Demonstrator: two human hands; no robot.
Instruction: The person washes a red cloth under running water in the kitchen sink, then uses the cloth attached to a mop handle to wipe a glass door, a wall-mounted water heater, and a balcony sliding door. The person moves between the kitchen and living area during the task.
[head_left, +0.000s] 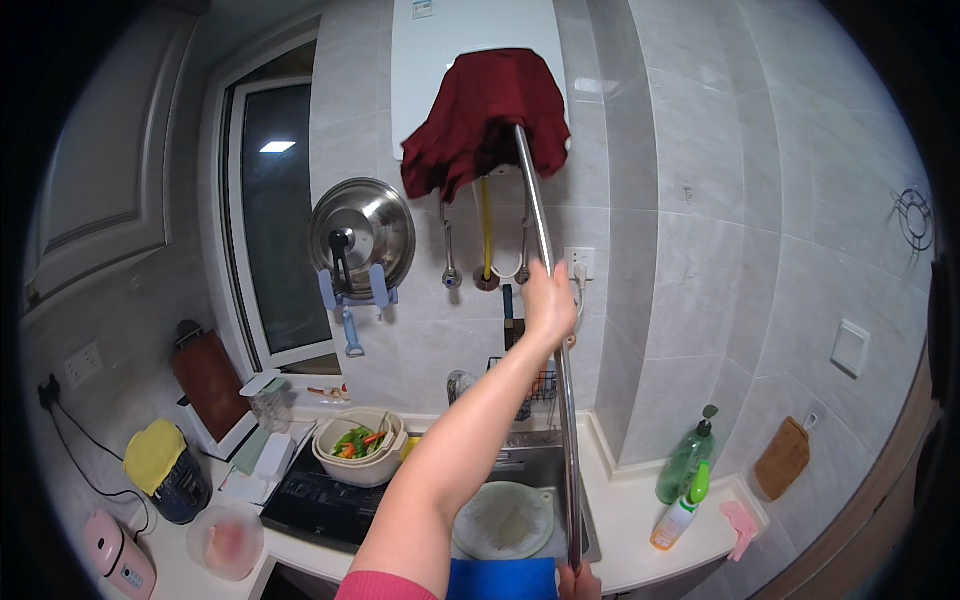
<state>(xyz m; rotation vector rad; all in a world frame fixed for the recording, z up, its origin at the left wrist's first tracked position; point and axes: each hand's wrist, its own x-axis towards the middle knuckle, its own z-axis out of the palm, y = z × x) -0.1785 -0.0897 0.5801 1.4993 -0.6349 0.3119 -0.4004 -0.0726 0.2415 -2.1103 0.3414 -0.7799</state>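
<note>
My left hand (551, 304), arm stretched up and forward, grips the middle of a shiny metal pole (534, 187). Low in the picture, my right hand (579, 583) is wrapped around the pole's bottom end. A dark red cloth (499, 94) hangs draped over the pole's upper end and hides its tip. Behind the cloth is a white wall-mounted water heater (420, 37), its lower front largely covered. Whether the cloth touches the heater's face cannot be told. A yellow gas pipe (487, 225) runs down below it.
Below my arms, a sink (589, 517) holds a round, pale basin (502, 491). A beige pot (360, 469) with vegetables stands on a black cooktop (300, 502). A steel lid (375, 225) hangs on the wall. Green pump bottle (686, 465) and spray bottle (679, 517) stand right.
</note>
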